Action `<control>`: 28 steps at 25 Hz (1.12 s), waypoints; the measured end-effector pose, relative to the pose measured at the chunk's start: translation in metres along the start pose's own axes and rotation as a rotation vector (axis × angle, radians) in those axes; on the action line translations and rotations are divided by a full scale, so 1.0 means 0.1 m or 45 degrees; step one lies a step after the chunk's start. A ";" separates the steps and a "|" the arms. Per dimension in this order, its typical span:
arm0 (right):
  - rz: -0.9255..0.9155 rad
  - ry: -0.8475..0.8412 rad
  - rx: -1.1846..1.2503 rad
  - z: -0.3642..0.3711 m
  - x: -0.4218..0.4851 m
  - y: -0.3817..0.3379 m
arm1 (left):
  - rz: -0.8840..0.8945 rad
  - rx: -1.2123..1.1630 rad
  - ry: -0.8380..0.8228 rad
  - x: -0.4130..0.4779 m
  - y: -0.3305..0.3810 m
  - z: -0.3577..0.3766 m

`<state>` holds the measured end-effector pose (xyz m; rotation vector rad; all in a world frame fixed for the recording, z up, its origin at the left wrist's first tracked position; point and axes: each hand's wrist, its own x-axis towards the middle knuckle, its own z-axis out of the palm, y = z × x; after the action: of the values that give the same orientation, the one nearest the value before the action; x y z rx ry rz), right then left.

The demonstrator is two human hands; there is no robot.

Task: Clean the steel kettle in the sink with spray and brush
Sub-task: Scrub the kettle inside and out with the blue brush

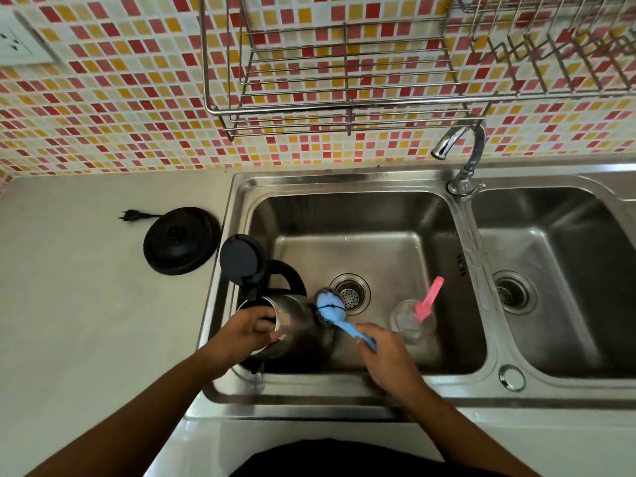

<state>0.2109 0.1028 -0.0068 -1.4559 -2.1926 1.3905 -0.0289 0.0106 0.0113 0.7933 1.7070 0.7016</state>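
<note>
Kettle (292, 325) is lying tilted in the left basin of the sink (344, 180), at the front-left corner, mouth facing the person. Its black lid (241, 258) is standing flipped open, leaning over the sink's left rim.

Left hand (246, 330) is gripping the kettle's mouth: fingers curling over the rim into the opening, thumb on the outside.

Right hand (382, 349) is clenching the blue handle of the brush (330, 306). Brush head is pressing against the kettle's right side, just left of the drain (349, 294). Dark bristles are showing around the blue head.

Spray bottle (413, 321), clear with a pink trigger, is sitting in the same basin right of the drain, near the right hand but not touching it. Can't tell if it's upright or tipped.

Black kettle base (181, 239) is sitting on the counter (86, 321) left of the sink, plug (132, 215) lying beside it. Tap (464, 149) is standing between the two basins, spout pointing left. Wire rack (344, 80) is hanging on the tiled wall above.
</note>
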 end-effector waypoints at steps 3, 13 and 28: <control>-0.012 0.067 0.035 0.03 0.14 -0.10 | -0.058 -0.154 0.166 0.08 0.19 0.08; -0.052 0.141 -0.112 -0.15 -0.02 0.13 | -0.344 -0.879 0.413 0.36 0.28 0.41; -0.106 -0.004 0.042 -0.12 -0.52 -0.10 | -0.391 -0.944 0.673 0.59 0.44 0.57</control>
<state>0.2385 0.0678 0.0249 -1.3358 -2.1944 1.3962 0.0213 0.0875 -0.0025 -0.1889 1.7663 1.2888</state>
